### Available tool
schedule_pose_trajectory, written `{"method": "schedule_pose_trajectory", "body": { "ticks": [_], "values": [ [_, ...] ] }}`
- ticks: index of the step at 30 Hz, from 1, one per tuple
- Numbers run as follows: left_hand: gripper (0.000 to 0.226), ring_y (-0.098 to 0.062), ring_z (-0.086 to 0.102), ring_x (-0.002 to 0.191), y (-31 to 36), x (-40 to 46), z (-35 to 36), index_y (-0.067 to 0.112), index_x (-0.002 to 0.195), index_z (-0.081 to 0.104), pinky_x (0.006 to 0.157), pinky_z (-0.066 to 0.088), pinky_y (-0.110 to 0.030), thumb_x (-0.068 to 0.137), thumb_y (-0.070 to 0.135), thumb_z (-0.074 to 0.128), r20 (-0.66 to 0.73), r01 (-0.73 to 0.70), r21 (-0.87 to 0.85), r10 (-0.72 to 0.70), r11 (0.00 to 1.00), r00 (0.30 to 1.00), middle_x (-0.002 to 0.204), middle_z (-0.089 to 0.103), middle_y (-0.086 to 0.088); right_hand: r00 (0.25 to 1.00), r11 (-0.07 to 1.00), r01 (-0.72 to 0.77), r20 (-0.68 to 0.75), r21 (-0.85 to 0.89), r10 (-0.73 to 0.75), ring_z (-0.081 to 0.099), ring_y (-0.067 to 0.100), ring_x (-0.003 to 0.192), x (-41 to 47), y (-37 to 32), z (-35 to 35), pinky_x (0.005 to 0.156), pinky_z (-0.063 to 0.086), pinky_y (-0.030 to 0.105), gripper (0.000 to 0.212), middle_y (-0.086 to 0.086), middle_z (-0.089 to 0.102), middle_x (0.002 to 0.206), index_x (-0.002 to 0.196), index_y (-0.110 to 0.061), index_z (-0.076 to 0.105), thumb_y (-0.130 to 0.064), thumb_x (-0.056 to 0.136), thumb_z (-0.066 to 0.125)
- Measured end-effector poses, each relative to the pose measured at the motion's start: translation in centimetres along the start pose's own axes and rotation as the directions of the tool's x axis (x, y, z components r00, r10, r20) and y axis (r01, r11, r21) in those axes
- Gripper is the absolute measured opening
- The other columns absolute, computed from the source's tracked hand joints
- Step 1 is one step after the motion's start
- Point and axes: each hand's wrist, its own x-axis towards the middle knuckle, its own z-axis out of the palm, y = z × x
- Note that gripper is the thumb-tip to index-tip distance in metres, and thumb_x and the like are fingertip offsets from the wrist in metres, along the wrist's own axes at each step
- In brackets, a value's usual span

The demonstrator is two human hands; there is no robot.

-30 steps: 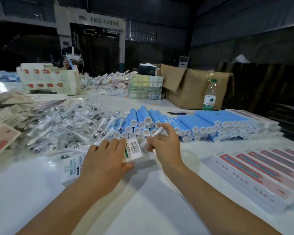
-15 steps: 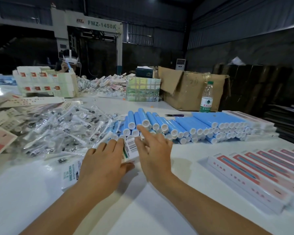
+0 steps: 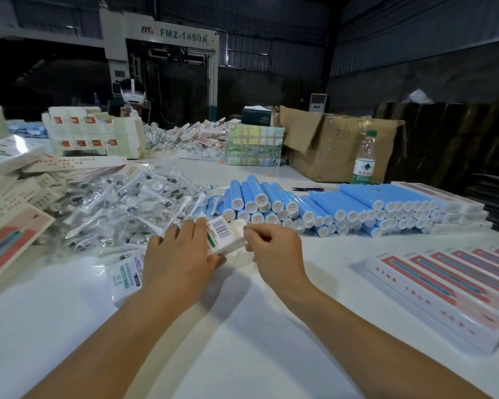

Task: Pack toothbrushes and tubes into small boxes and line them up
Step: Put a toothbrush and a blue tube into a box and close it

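Observation:
My left hand (image 3: 176, 254) grips a long white box (image 3: 222, 234) with a barcode, lying on the white table (image 3: 242, 341); the box runs under my palm and shows again at its near end (image 3: 126, 276). My right hand (image 3: 274, 249) has its fingers curled at the box's open far end, pinching the white end flap. Behind the hands lies a stack of blue tubes (image 3: 314, 205) with white caps. To the left is a heap of toothbrush heads in clear bags (image 3: 113, 208).
A row of packed pink-and-white boxes (image 3: 455, 286) lies at the right. Flat unfolded cartons (image 3: 15, 197) pile up at the left. A water bottle (image 3: 364, 158), a cardboard carton (image 3: 329, 142) and another person at the table's far side stand behind.
My right hand reached out to the tubes, then came back to the box's end and curled on the flap. My left hand stayed on the box.

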Motion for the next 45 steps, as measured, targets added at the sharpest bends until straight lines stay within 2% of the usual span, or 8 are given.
{"method": "schedule_pose_trajectory", "body": {
  "ticks": [10, 15, 22, 28, 33, 38, 41, 45],
  "values": [
    [0.075, -0.020, 0.040, 0.122, 0.7, -0.4, 0.8, 0.018, 0.145, 0.018, 0.090, 0.032, -0.035, 0.089, 0.064, 0.038, 0.013, -0.106, 0.061, 0.105, 0.993, 0.994, 0.138, 0.038, 0.004, 0.986, 0.991, -0.133, 0.109, 0.019, 0.130, 0.046, -0.001, 0.054, 0.2, 0.5, 0.5, 0.060, 0.041, 0.008, 0.058, -0.011, 0.051, 0.054, 0.142, -0.025, 0.040, -0.011, 0.089, 0.057],
    [0.076, -0.022, 0.041, 0.120, 1.4, -0.7, 0.7, 0.016, 0.145, 0.017, 0.089, 0.031, -0.035, 0.089, 0.064, 0.037, 0.001, -0.139, 0.095, 0.140, 0.986, 0.990, 0.134, 0.041, 0.003, 0.985, 0.989, -0.126, 0.111, -0.075, 0.134, 0.053, 0.004, 0.062, 0.2, 0.4, 0.7, 0.062, 0.045, 0.020, 0.013, -0.011, 0.060, 0.064, 0.098, -0.021, 0.068, -0.018, 0.089, 0.059],
    [0.070, -0.022, 0.040, 0.119, 2.0, -1.1, 0.5, 0.014, 0.142, 0.018, 0.088, 0.031, -0.035, 0.093, 0.062, 0.031, -0.025, -0.142, 0.091, 0.145, 0.986, 0.989, 0.134, 0.039, 0.001, 0.979, 0.987, -0.159, 0.131, 0.011, 0.156, 0.040, 0.000, 0.046, -0.2, 0.2, 1.1, 0.049, 0.034, 0.017, 0.036, -0.013, 0.046, 0.043, 0.055, -0.015, 0.054, -0.006, 0.090, 0.052],
    [0.073, -0.020, 0.039, 0.124, 1.8, -0.3, 0.0, 0.016, 0.143, 0.015, 0.092, 0.032, -0.034, 0.091, 0.063, 0.034, -0.047, -0.067, 0.005, 0.067, 0.998, 0.997, 0.138, 0.038, 0.002, 0.989, 0.991, -0.102, -0.113, -0.090, 0.092, 0.040, 0.010, 0.115, 1.0, 0.0, -0.4, 0.099, 0.035, 0.028, 0.046, -0.004, 0.042, 0.121, 0.130, -0.023, 0.051, -0.035, 0.088, 0.064],
    [0.070, -0.020, 0.039, 0.122, 1.8, -0.7, 0.2, 0.016, 0.143, 0.015, 0.091, 0.032, -0.034, 0.092, 0.060, 0.035, -0.054, -0.099, 0.013, 0.099, 0.995, 0.994, 0.136, 0.037, 0.002, 0.702, 0.375, -0.705, 0.518, 0.602, 0.489, 0.070, 0.029, 0.078, 1.2, -0.7, -0.1, 0.075, 0.057, 0.041, 0.035, 0.018, 0.072, 0.094, 0.106, 0.000, 0.064, -0.022, 0.078, 0.065],
    [0.072, -0.021, 0.037, 0.125, 2.0, -0.8, 0.2, 0.013, 0.145, 0.013, 0.095, 0.032, -0.034, 0.093, 0.060, 0.028, -0.060, -0.149, 0.016, 0.150, 0.989, 0.987, 0.140, 0.034, 0.000, 0.972, 0.958, -0.219, 0.129, 0.186, 0.197, 0.066, 0.016, 0.072, 0.3, 0.0, 0.7, 0.068, 0.055, 0.027, 0.018, 0.007, 0.066, 0.075, 0.077, -0.017, 0.057, -0.010, 0.093, 0.053],
    [0.067, -0.021, 0.036, 0.125, 2.2, -1.1, 0.1, 0.012, 0.145, 0.012, 0.094, 0.031, -0.032, 0.095, 0.051, 0.033, -0.065, -0.202, 0.020, 0.203, 0.979, 0.977, 0.139, 0.033, -0.001, 0.973, 0.896, 0.217, 0.158, -0.388, -0.167, 0.046, 0.008, 0.064, -0.7, 0.4, 1.2, 0.059, 0.031, 0.025, 0.021, -0.008, 0.047, 0.069, 0.079, -0.020, 0.045, -0.019, 0.099, 0.037],
    [0.068, -0.021, 0.036, 0.125, 1.9, -1.3, 0.0, 0.012, 0.146, 0.011, 0.094, 0.030, -0.032, 0.094, 0.054, 0.021, -0.066, -0.223, 0.044, 0.225, 0.974, 0.972, 0.141, 0.032, -0.001, 0.979, 0.977, 0.116, 0.186, -0.179, -0.082, 0.057, 0.016, 0.073, -1.0, 0.1, 0.9, 0.069, 0.046, 0.033, 0.023, -0.003, 0.059, 0.075, 0.084, -0.016, 0.055, -0.025, 0.100, 0.039]
  ]
}}
